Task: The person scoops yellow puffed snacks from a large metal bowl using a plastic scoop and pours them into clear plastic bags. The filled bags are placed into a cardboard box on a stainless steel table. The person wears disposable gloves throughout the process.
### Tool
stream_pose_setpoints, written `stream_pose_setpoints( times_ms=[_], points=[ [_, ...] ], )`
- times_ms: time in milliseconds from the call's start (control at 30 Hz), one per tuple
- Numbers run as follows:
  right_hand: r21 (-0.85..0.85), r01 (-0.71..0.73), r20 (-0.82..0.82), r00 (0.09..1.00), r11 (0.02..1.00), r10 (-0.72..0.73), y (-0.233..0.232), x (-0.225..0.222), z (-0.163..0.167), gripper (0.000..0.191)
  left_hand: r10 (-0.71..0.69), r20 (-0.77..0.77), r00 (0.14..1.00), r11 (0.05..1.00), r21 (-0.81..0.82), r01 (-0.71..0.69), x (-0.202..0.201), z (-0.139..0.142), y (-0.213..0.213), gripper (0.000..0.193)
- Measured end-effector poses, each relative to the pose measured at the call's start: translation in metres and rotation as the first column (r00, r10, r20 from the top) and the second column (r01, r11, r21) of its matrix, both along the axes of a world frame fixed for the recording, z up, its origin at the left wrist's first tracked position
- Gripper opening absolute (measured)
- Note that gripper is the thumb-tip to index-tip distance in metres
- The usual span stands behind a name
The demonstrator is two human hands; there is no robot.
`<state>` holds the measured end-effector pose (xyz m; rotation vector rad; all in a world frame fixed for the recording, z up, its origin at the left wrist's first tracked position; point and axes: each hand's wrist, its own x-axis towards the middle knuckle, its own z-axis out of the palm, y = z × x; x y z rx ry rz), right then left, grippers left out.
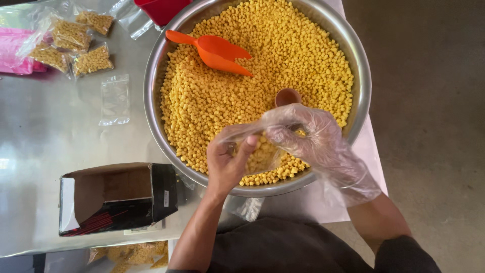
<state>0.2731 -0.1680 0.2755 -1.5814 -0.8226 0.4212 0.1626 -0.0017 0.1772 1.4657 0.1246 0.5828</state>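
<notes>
A large steel bowl point(154, 65) is heaped with small round yellow snack balls point(283, 55). An orange scoop point(214, 50) lies on the heap at the upper left. My left hand point(227, 162), bare, pinches the mouth of a small clear plastic bag point(252, 144) over the bowl's near side. My right hand point(310, 136), in a loose clear plastic glove, holds the other side of the bag's mouth. A small brown cup point(288, 96) pokes out of the snack just above my right hand.
Several filled clear packets point(76, 43) lie at the top left of the steel table, with an empty bag point(114, 99) below them. An open black cardboard box point(113, 197) sits at the lower left. A pink bundle point(15, 50) and red tub point(161, 9) lie at the far edge.
</notes>
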Motion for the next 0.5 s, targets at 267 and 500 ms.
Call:
stream_pose_setpoints(
  times_ms=[267,500],
  points=[
    [0.112,0.109,-0.296,0.952,0.988,-0.072,-0.009,-0.018,-0.016,0.019,-0.112,-0.083,0.990,0.990,-0.098,0.103,-0.014,0.034,-0.003,0.025],
    [0.149,0.397,-0.256,0.900,0.906,-0.353,-0.012,-0.022,-0.027,0.012,0.486,-0.048,0.873,0.869,0.129,-0.477,-0.113,0.050,0.052,0.025]
  ],
)
